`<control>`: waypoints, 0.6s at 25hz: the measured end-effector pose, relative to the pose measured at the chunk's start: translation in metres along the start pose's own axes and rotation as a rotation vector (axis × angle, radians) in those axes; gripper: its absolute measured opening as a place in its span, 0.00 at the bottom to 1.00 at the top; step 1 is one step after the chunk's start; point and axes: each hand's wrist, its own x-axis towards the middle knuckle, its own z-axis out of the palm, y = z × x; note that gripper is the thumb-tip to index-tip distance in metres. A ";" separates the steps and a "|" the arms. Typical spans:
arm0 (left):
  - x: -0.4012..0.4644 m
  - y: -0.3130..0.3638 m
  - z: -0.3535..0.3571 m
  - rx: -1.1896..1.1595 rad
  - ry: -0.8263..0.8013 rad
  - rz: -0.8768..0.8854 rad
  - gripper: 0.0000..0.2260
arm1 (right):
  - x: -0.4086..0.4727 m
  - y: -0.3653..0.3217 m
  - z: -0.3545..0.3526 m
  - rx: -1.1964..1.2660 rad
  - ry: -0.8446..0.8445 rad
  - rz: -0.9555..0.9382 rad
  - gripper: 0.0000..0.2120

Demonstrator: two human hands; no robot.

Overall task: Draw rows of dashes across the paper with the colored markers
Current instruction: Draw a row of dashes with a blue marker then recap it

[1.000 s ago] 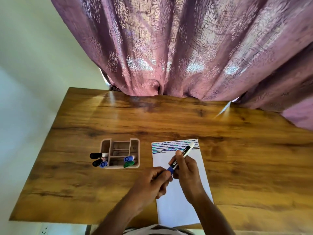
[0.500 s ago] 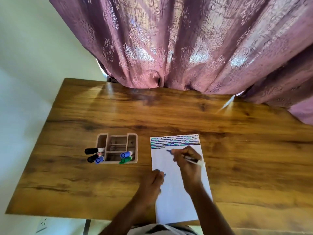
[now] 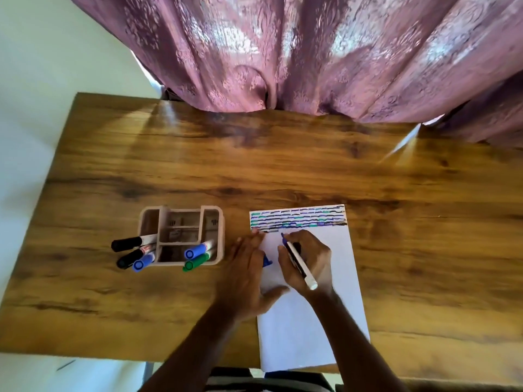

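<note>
A white sheet of paper point(image 3: 325, 321) lies on the wooden table point(image 3: 254, 165), with several rows of green, blue and black dashes point(image 3: 298, 219) along its top edge. My right hand point(image 3: 308, 264) grips a blue marker point(image 3: 298, 261) with a white body, its tip touching the paper just below the drawn rows. My left hand point(image 3: 246, 273) lies flat on the paper's left edge, and the blue cap point(image 3: 267, 261) peeks out from under its fingers.
A beige marker holder point(image 3: 181, 236) stands left of the paper, holding black, blue and green markers point(image 3: 195, 253) that lean toward me. A mauve curtain point(image 3: 297, 52) hangs over the table's far edge. The near table edge runs just under my forearms.
My right hand turned the uncapped marker tip-down and brought it to the paper under the dashes. My left hand moved up with the cap and flattened onto the sheet's left edge.
</note>
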 end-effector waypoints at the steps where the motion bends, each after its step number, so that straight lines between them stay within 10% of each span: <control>1: 0.000 0.000 0.000 0.004 -0.001 -0.006 0.42 | -0.001 0.003 0.002 -0.017 -0.004 -0.009 0.11; 15: 0.003 0.002 -0.005 0.063 -0.076 -0.041 0.43 | 0.007 0.005 0.025 -0.128 0.025 0.139 0.12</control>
